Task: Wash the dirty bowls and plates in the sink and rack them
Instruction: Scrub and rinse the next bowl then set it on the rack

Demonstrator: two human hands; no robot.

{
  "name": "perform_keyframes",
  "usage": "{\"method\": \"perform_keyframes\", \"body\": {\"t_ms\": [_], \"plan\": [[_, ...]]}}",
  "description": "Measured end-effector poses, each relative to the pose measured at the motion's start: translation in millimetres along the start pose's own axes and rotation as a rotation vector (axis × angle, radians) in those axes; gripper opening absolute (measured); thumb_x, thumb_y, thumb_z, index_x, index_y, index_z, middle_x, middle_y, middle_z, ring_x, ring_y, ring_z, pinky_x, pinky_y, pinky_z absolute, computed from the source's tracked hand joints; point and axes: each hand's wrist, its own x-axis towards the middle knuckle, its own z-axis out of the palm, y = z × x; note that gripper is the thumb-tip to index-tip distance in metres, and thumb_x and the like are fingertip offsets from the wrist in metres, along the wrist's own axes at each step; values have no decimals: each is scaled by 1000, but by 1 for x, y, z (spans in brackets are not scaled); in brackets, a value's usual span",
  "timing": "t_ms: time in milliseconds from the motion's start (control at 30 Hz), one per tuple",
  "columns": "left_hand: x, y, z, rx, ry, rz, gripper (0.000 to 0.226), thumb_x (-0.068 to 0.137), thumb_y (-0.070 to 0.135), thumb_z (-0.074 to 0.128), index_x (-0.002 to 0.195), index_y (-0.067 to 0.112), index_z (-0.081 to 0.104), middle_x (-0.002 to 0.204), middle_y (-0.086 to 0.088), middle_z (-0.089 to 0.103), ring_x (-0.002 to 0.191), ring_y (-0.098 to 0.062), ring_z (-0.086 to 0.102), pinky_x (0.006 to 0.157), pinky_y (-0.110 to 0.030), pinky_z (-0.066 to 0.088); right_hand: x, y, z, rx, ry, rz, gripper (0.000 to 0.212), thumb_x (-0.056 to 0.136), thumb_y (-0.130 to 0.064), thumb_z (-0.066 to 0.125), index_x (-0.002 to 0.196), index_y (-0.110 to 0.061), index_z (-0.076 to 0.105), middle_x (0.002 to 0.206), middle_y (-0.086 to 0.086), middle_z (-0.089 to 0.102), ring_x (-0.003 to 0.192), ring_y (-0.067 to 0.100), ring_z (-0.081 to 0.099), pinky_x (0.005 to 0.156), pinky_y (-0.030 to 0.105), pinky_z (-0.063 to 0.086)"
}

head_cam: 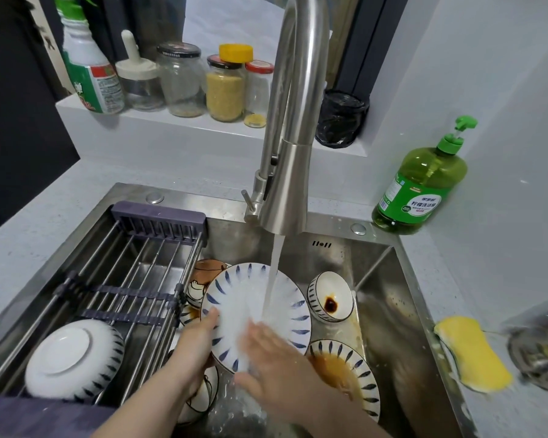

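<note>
Left hand (pixel 200 339) gripped the plate (pixel 253 298) by its rim under the running tap; right hand (pixel 276 371) lay flat on its face. One bowl (pixel 73 365) sat racked to their left. A stained bowl (pixel 329 300), a sauced plate (pixel 345 371) and others remained, so most work seemed left.

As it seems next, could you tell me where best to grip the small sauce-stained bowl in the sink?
I'd pinch the far rim of the sauce-stained bowl from above right: it lies tipped, mouth towards the camera, that edge free, while the striped plate crowds its left.
</note>
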Motion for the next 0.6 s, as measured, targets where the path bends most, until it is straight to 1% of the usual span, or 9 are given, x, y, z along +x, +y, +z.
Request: {"method": "perform_keyframes", "body": {"t_ms": [100,167,233,267,333,433,500,567,600], "plan": [[-8,-4,6,43,-66,0,36,100,24,34,96,5,64,90,-10,69,85,-18,62,67,-29,45,15,-10,-4,14,71,-118,71,94,-52,35,150,-21,3,157,-6,-5,143,8,-10,107,21,-15],[-8,-4,6,11,-70,-12,32,99,23,35,98,7,63,93,-9,69,89,-19,61,64,-31,47,19,-6,-7,-7,104,-114,74,92,-44,47,149,-22,6,157,-6,-1,144,9,-4,111,23,-9],[-3,1,3,-46,-19,-55,25,99,17,37,94,5,58,87,-13,65,79,-26,60,46,-29,52,15,5,-9,-72,123,-40,69,92,-33,50,149,-22,13,157,-6,7,144,11,5,116,29,2],[-1,5,1,-70,9,-85,22,98,14,37,91,4,55,83,-14,62,71,-26,59,37,-27,51,11,11,-11,-117,155,-3,62,92,-26,50,147,-22,21,155,-4,16,143,13,15,117,33,11],[1,13,-2,-74,-9,-138,19,96,12,37,90,3,52,76,-15,62,57,-26,61,31,-25,47,5,21,-14,-147,231,34,45,92,-20,47,137,-23,43,143,-2,43,133,17,37,111,34,30],[-1,18,1,-6,-111,-196,26,96,24,38,89,4,53,61,-13,65,44,-20,63,35,-25,50,-3,26,-25,-39,260,35,34,92,-27,47,125,-25,57,124,-3,61,114,17,53,95,26,41],[-3,20,3,36,-192,-212,40,95,43,37,92,7,55,71,-13,64,54,-20,64,42,-26,53,-6,29,-34,77,238,101,30,90,-30,54,118,-22,62,105,0,67,92,17,59,75,23,43],[-5,20,6,79,-207,-193,48,91,56,35,95,13,54,77,-9,55,65,-17,55,55,-30,53,-7,36,-41,378,201,189,23,85,-25,62,107,-19,64,80,-3,60,67,10,54,56,18,41],[-7,21,8,102,-208,-152,45,89,59,35,100,19,52,81,-6,52,72,-16,51,66,-33,50,-8,42,-45,531,183,219,21,82,-23,66,103,-19,63,75,-7,56,65,7,53,53,14,40]]}}
